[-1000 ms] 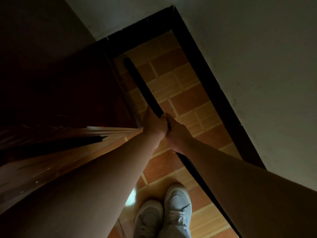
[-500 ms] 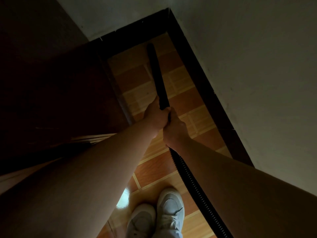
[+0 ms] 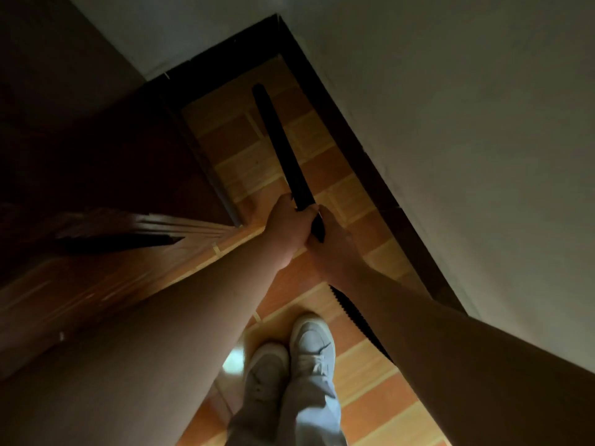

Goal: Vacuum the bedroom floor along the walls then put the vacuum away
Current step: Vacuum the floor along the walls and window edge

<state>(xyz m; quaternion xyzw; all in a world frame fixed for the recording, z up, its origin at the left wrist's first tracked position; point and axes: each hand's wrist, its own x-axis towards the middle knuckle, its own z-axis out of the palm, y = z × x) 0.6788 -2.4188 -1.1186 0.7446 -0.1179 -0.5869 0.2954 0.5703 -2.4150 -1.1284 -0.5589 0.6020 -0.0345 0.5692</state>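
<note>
Both arms reach forward and down, bare forearms, nearly straight at the elbows. Left hand (image 3: pixel 288 225) wrapped in a closed fist, knuckles up, fingers curled under and hidden. Right hand (image 3: pixel 331 243) just behind and beside it, touching the left hand, also closed in a grip, back of hand facing camera, thumb side toward the left hand. Wrists roughly in line with the forearms, right wrist slightly bent. The two forearms converge in a V from the lower corners of the view. Feet together below, white shoes (image 3: pixel 289 358), light trouser legs; right foot slightly ahead of left.
</note>
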